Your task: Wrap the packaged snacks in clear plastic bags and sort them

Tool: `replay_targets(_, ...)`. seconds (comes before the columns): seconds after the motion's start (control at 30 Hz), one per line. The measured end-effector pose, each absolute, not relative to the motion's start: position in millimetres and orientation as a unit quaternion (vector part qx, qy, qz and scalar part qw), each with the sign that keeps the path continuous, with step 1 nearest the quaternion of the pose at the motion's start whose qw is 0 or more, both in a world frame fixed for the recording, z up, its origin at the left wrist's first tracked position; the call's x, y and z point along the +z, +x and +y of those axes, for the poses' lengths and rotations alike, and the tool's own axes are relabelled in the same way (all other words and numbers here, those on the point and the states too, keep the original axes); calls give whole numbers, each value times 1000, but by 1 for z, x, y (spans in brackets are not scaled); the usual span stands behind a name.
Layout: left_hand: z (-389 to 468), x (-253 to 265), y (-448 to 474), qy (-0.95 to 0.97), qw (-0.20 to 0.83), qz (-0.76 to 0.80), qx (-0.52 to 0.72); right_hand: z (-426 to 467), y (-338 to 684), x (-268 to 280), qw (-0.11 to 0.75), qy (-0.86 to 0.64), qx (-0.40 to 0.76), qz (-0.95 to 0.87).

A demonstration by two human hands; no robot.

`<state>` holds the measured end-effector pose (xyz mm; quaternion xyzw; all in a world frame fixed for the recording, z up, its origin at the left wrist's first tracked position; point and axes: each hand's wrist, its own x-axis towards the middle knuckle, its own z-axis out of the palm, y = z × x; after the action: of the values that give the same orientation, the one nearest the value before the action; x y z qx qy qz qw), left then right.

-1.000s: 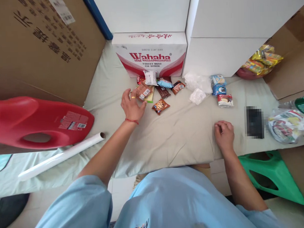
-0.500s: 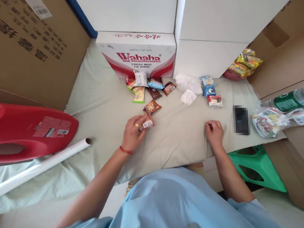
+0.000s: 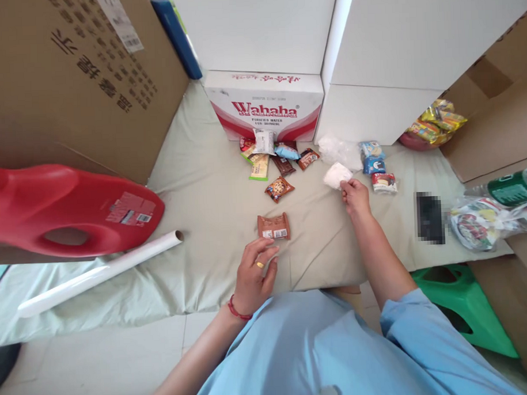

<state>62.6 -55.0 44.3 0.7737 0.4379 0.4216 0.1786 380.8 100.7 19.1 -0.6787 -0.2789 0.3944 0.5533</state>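
Observation:
A brown snack packet (image 3: 273,225) with a barcode lies flat on the cloth. My left hand (image 3: 256,272), wearing a ring, is open at the packet's near edge, its fingers apart; whether the fingertips touch it I cannot tell. Farther right, my right hand (image 3: 357,197) pinches the near corner of a small white folded plastic bag (image 3: 336,175). Behind that bag is a heap of crumpled clear plastic (image 3: 340,153). An orange-brown cookie packet (image 3: 279,189) lies beyond the brown one.
Several wrapped snacks (image 3: 283,164) are bunched before a Wahaha carton (image 3: 267,108). Three small packets (image 3: 384,182) sit right of the plastic. A red jug (image 3: 87,218) and a white roll (image 3: 102,278) lie left. A green stool (image 3: 470,311) stands below the right edge.
My left hand has put the brown packet down, let go of it and drawn back. My right hand has moved forward and left and taken hold of the white folded plastic bag.

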Motion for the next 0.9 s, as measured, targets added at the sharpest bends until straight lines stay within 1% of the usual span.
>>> replay_targets(0.1, -61, 45, 76, 745, 234, 444, 439, 61, 366, 28, 550, -631, 464, -290)
replay_targets(0.17, -59, 44, 88, 732, 267, 446, 441, 26, 354, 33, 532, -600, 521, -294)
replay_targets(0.23, -53, 42, 101, 733, 284, 444, 430, -6, 343, 36, 505, -598, 549, -291)
replay_targets(0.37, -40, 34, 128, 771, 307, 423, 363, -50, 325, 40, 461, -618, 563, -298)
replay_targets(0.5, -42, 22, 140, 794, 355, 387, 308, -70, 318, 45, 457, -604, 575, -308)
replay_targets(0.7, -68, 17, 135, 729, 424, 429, 323, -91, 311, 46, 470, -533, 626, -322)
replay_targets(0.9, -84, 11, 127, 630, 512, 486, 324, -111, 314, 29, 491, -570, 570, -331)
